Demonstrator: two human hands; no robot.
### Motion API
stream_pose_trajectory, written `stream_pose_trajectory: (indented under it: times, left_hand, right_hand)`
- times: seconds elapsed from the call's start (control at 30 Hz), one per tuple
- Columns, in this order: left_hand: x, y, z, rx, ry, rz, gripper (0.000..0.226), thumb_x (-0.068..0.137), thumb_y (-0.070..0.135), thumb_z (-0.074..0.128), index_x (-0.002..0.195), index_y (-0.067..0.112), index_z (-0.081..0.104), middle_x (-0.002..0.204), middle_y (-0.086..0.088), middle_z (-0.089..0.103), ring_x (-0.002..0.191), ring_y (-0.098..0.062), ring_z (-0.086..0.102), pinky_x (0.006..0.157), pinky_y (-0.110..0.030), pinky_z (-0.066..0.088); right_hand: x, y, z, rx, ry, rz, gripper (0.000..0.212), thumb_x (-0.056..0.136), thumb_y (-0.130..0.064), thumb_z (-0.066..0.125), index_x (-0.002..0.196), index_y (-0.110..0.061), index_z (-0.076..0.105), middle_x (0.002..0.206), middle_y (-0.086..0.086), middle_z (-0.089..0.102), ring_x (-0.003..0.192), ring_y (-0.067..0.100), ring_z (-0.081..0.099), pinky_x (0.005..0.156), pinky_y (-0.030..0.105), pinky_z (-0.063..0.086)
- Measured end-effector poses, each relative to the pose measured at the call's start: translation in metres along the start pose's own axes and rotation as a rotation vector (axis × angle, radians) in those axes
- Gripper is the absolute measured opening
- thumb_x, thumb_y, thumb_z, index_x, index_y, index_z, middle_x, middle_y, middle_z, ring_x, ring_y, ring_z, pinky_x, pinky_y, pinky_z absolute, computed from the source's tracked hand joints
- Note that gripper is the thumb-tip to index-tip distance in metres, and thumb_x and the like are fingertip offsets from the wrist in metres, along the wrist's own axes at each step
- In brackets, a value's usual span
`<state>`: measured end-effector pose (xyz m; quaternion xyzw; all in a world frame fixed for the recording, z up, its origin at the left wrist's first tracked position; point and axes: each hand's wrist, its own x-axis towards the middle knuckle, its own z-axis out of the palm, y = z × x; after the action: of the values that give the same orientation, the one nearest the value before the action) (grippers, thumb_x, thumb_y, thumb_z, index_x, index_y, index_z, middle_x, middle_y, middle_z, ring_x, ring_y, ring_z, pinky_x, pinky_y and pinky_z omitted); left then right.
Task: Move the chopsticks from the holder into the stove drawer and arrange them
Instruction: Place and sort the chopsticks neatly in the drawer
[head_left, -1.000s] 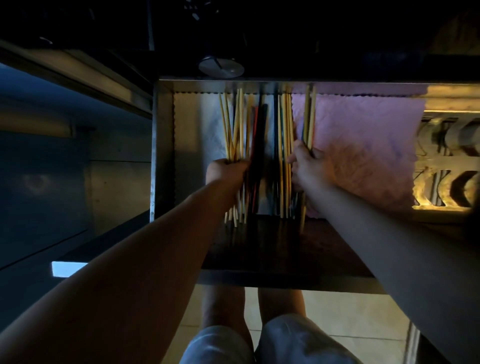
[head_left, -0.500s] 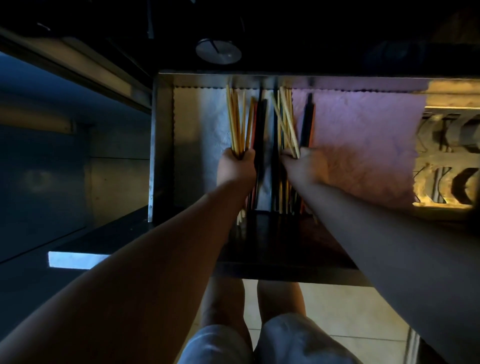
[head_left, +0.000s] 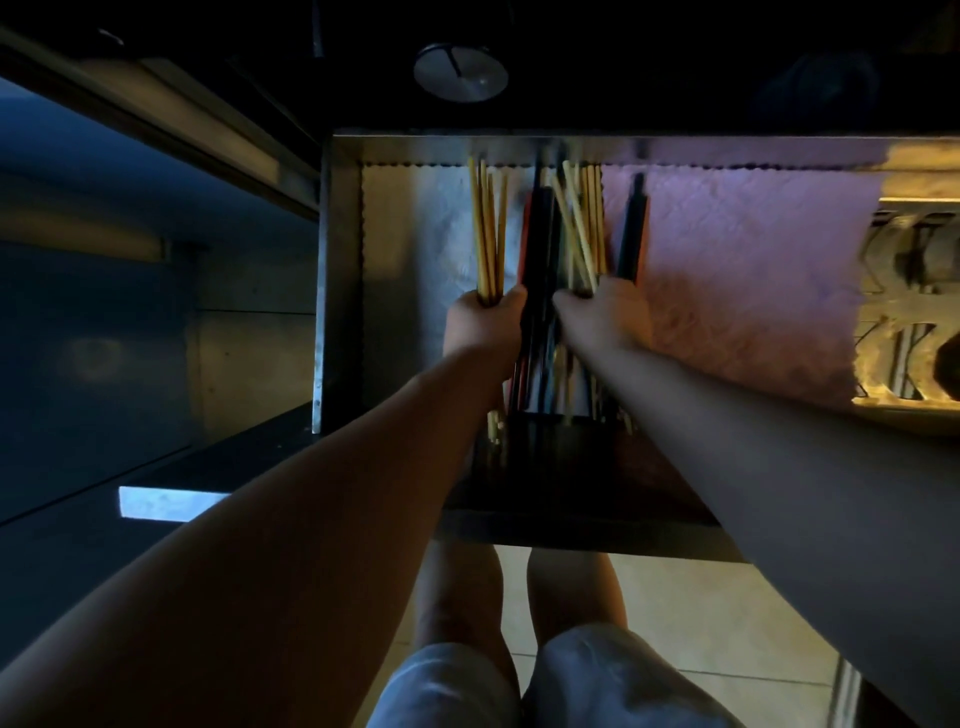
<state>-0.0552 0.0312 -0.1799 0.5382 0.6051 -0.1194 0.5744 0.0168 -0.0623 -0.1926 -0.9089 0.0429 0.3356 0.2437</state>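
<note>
The open metal stove drawer (head_left: 340, 270) lies below me. My left hand (head_left: 483, 330) is closed around a bunch of yellow wooden chopsticks (head_left: 488, 228) that point to the drawer's back. My right hand (head_left: 605, 317) grips a second bunch of yellow chopsticks (head_left: 579, 223), some of them crossed. Between my hands lie dark and red chopsticks (head_left: 540, 249). Another dark and red pair (head_left: 632, 228) rests just right of my right hand on a pink cloth (head_left: 743, 260). No holder is in sight.
A pale liner (head_left: 415, 249) covers the drawer's left floor. A round stove knob (head_left: 460, 70) sits above the drawer. A dark front panel (head_left: 571, 483) closes the near side. Lit metal racks (head_left: 914, 312) stand at the right. My legs and a tiled floor (head_left: 701, 613) are below.
Both hands have slid toward the drawer's back with their bunches. The left bunch has been drawn tighter, and the right hand has shifted from the rightmost pair to the middle yellow chopsticks.
</note>
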Motion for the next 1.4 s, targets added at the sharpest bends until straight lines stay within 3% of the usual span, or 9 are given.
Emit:
stream_pose_trajectory:
  times: [0.03,0.07,0.1,0.33,0.6,0.83,1.1,1.2,1.4]
  left_hand:
    - [0.000,0.000,0.002,0.006,-0.010,-0.004,0.026,0.087,0.039,0.065,0.084,0.013,0.067,0.061,-0.017,0.060,0.086,-0.036,0.065,0.062,-0.029,0.042]
    - [-0.001,0.000,0.005,0.009,-0.026,-0.011,0.028,0.088,0.039,0.065,0.088,0.010,0.068,0.068,-0.018,0.065,0.058,-0.013,0.047,0.062,-0.028,0.043]
    - [-0.002,0.001,0.008,0.009,-0.039,-0.017,0.029,0.090,0.038,0.064,0.094,0.009,0.069,0.071,-0.015,0.067,0.062,-0.029,0.066,0.060,-0.026,0.045]
    - [-0.019,0.007,0.050,-0.060,-0.032,-0.085,0.011,0.095,0.024,0.057,0.089,0.021,0.066,0.068,-0.002,0.063,0.047,-0.017,0.050,0.047,-0.022,0.039]
    - [-0.018,-0.001,0.087,0.101,0.075,-0.029,0.031,0.083,0.034,0.071,0.106,0.014,0.070,0.092,-0.008,0.071,0.083,-0.029,0.068,0.074,-0.033,0.056]
    - [-0.014,0.001,0.091,0.195,0.139,-0.024,0.032,0.084,0.027,0.072,0.109,0.009,0.068,0.101,-0.010,0.069,0.085,-0.027,0.065,0.070,-0.029,0.048]
    - [-0.014,0.003,0.075,0.171,0.101,-0.032,0.019,0.085,0.027,0.071,0.095,0.012,0.068,0.066,0.003,0.055,0.071,-0.021,0.064,0.063,-0.027,0.053]
    - [-0.015,0.004,0.076,0.164,0.065,-0.053,0.034,0.084,0.029,0.074,0.108,0.006,0.067,0.076,-0.003,0.062,0.065,-0.017,0.060,0.050,-0.023,0.044]
    - [-0.015,0.005,0.089,0.193,0.072,-0.082,0.031,0.081,0.028,0.074,0.103,0.007,0.070,0.093,-0.011,0.071,0.080,-0.027,0.067,0.065,-0.029,0.051]
  right_hand:
    - [-0.001,0.000,-0.006,-0.002,0.013,-0.016,0.033,0.086,-0.035,0.054,0.105,-0.010,0.064,0.104,0.012,0.066,0.097,0.030,0.063,0.075,0.026,0.042]
    - [0.000,0.001,-0.011,-0.006,0.024,-0.025,0.031,0.088,-0.035,0.050,0.103,-0.011,0.063,0.100,0.012,0.065,0.095,0.029,0.062,0.076,0.028,0.043]
    - [0.000,0.004,-0.017,-0.005,0.026,-0.029,0.029,0.090,-0.034,0.047,0.099,-0.011,0.062,0.093,0.012,0.061,0.090,0.027,0.060,0.076,0.030,0.044]
    - [0.011,0.037,-0.041,0.352,0.024,0.066,0.041,0.090,-0.038,0.058,0.058,-0.018,0.042,0.051,0.000,0.038,0.046,0.021,0.042,0.056,0.028,0.035]
    - [0.017,0.054,-0.044,0.523,0.029,0.183,0.035,0.088,-0.036,0.061,0.061,-0.018,0.048,0.039,-0.008,0.039,0.034,0.014,0.040,0.046,0.020,0.034]
    - [0.016,0.060,-0.041,0.551,-0.002,0.170,0.031,0.086,-0.034,0.061,0.061,-0.018,0.051,0.049,-0.002,0.043,0.046,0.019,0.046,0.051,0.026,0.036]
    - [0.013,0.049,-0.036,0.529,-0.107,0.181,0.021,0.089,-0.033,0.058,0.071,-0.024,0.058,0.057,-0.007,0.051,0.050,0.013,0.049,0.049,0.025,0.036]
    - [0.015,0.049,-0.034,0.502,-0.075,0.186,0.022,0.088,-0.032,0.059,0.067,-0.025,0.058,0.055,-0.010,0.049,0.049,0.010,0.047,0.049,0.023,0.033]
    - [0.018,0.057,-0.033,0.480,-0.053,0.170,0.024,0.088,-0.032,0.059,0.065,-0.024,0.056,0.053,-0.010,0.046,0.048,0.011,0.044,0.049,0.022,0.031]
